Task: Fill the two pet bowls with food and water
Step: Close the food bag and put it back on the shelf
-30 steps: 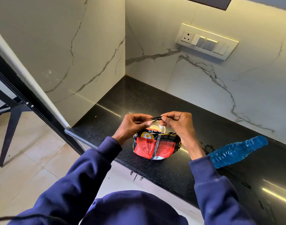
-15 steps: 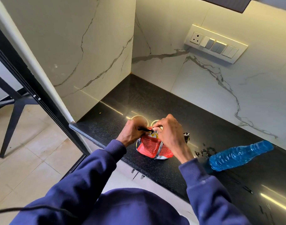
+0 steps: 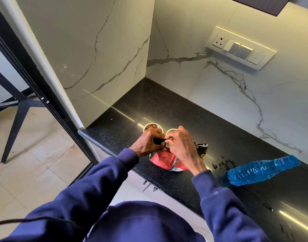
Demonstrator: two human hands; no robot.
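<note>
1. The food half looks done: the left bowl (image 3: 150,127), just behind the left hand (image 3: 146,143), shows brown kibble inside.
2. The right bowl (image 3: 170,131) sits touching or just beside the left bowl, and the right hand (image 3: 180,145) hides most of it. Only a strip of rim shows, so I cannot tell whether it holds water.
3. Both hands are clenched on the top edge of the food bag (image 3: 167,160), fingers (image 3: 169,137) pinching the folded mouth between them. My reading is that the bag is being closed or rolled shut.
4. The bag stands on the bench (image 3: 167,109), just in front of the two bowls and against their near side.
5. The blue water bottle (image 3: 261,170) lies on its side on the bench, well to the right of the bag, with no hand on it. Dark wet-looking marks (image 3: 223,165) lie between bag and bottle.
6. Left to do, as I judge it: set the bag aside, and pour water if the right bowl is not yet filled.
7. Count: two bowls, one food bag, one bottle, two hands, and one stray kibble piece (image 3: 111,119) to the left of the bowls and a little further back.
</note>
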